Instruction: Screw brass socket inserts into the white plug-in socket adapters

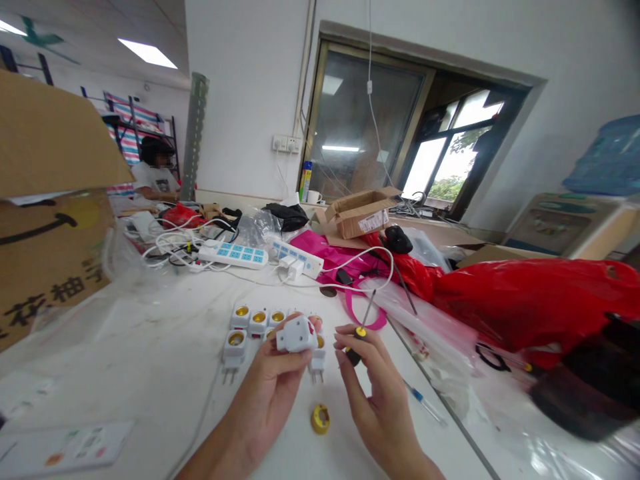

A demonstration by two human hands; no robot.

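My left hand [280, 380] holds a white plug-in lamp-socket adapter [296, 335] between thumb and fingers, its back turned toward me. My right hand [373, 387] grips a small screwdriver [361, 329] with a black and yellow handle, the metal shaft pointing up and away. The two hands are close together above the white table [150, 373]. Several matching white adapters with brass sockets [250, 327] lie in rows just behind my left hand. A loose yellow ring [320, 419] rests on the table between my wrists.
A cardboard box [50, 220] stands at the left. White power strips [233, 254] and tangled cables lie further back. Red plastic bags [520, 300] and clear plastic cover the right side. Another open carton [361, 212] sits at the back. A person sits at the far left.
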